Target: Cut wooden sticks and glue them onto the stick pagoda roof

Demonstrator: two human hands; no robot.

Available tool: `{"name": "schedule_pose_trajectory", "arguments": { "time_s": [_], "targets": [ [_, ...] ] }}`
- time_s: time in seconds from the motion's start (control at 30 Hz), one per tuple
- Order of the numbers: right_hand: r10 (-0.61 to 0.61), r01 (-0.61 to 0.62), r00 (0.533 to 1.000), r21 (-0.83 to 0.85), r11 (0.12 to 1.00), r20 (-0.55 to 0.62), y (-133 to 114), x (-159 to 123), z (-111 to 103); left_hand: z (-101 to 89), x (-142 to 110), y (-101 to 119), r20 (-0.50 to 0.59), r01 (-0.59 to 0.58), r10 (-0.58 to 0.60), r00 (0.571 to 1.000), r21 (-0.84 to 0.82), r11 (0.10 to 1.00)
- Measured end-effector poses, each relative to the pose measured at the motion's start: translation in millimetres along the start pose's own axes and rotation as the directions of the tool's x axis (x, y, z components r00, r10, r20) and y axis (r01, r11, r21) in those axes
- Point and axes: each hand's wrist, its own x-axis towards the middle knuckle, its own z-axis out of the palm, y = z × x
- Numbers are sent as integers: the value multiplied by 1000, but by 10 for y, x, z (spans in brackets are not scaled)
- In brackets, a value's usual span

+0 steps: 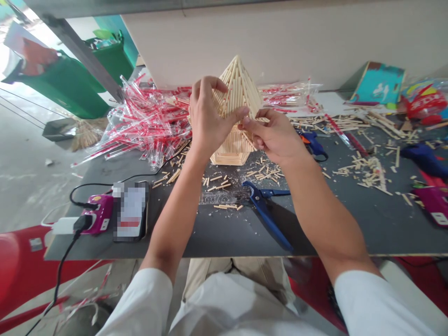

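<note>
A small model house [241, 88] built of thin wooden sticks stands upright on the table, with a pointed roof and a stepped base. My left hand [210, 116] curves around the left side of its roof, the thumb lying across the front. At the roof's lower right edge, my right hand [276, 135] is closed in a pinch, its fingertips close to my left thumb. Whatever lies between those fingertips is too small or hidden to name. Below the hands are loose stick pieces [222, 186], a clear ruler [219, 198] and a blue-handled cutter [264, 210].
Red-and-clear plastic wrappers [150, 121] pile up at the left behind the model. A phone [131, 212] and a purple power socket [100, 214] with cables lie front left. A blue glue gun [317, 145] is beyond my right hand. Green bins [66, 84] stand on the floor.
</note>
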Motion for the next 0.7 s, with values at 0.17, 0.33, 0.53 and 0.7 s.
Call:
{"name": "schedule_pose_trajectory", "arguments": {
  "time_s": [0.17, 0.33, 0.53, 0.7],
  "targets": [
    [6, -6, 1000, -13, 1000, -5, 1, 5, -5, -16, -14, 30, -8, 15, -15, 1000, -32, 999],
    [86, -86, 996, 10, 996, -2, -55, -82, 13, -15, -37, 25, -43, -65, 68, 997, 62, 996],
    [-6, 9, 999, -106, 994, 36, 20, -215, -19, -14, -31, 6, -69, -79, 84, 994, 72, 994],
    [-167, 158, 986, -317, 935, -1, 122, -242, 19, -17, -49, 22, -83, -57, 60, 995, 38, 998]
  ]
}}
